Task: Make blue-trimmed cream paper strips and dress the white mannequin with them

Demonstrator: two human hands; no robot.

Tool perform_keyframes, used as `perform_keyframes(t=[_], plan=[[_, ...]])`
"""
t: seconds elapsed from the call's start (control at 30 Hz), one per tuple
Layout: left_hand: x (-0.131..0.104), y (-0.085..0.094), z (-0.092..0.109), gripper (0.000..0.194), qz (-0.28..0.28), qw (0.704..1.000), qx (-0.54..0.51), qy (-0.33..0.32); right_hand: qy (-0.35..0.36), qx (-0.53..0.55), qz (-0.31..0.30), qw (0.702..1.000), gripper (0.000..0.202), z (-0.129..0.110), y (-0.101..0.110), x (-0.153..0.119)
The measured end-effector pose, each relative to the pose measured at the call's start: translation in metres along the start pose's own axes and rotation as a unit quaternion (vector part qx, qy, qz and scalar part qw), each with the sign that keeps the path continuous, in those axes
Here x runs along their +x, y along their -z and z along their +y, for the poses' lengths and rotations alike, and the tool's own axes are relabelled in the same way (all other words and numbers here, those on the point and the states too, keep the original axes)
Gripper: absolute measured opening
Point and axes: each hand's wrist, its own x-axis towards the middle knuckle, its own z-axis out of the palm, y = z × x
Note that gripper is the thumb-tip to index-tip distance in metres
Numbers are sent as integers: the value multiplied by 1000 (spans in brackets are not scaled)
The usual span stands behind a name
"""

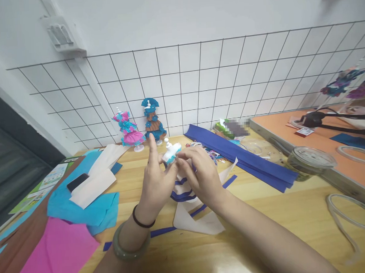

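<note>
Between my hands stands a small white dress form [168, 150] with a turquoise band at its chest and a skirt [182, 188] of pale and dark blue paper stripes. My left hand [158, 178] grips the form's side with the thumb at the front, its index finger pointing up. The fingertips of my right hand [199, 170] are pinched together at the chest, touching the turquoise trim; whatever lies between them is too small to make out. Below the skirt lie a pale paper scrap [199, 221] and dark blue paper strips [164, 232].
Two dressed mini forms, one pink [130, 135] and one brown and teal [151, 117], stand by the wire grid [192, 85]. Crepe paper in turquoise [79, 205] and magenta [54, 253] lies left, with a phone [77, 182]. Rightward are folded blue paper [238, 158] and a clear tub [309, 162].
</note>
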Motion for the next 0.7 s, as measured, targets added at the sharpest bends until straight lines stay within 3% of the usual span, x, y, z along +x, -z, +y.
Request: perform_keyframes(t=[0.3, 0.43, 0.57, 0.7], plan=[[1, 5, 2, 83, -38, 999, -4, -39, 15, -3, 15, 1000, 7, 0, 5, 4], [1, 6, 2, 83, -56, 996, -12, -61, 50, -55, 17, 997, 8, -1, 8, 6], [-2, 2, 2, 85, -42, 998, -15, -33, 77, -123, 13, 989, 11, 1, 6, 6], [-3, -2, 1, 87, -17, 1000, 4, -13, 61, -144, -9, 988, 11, 2, 2, 4]])
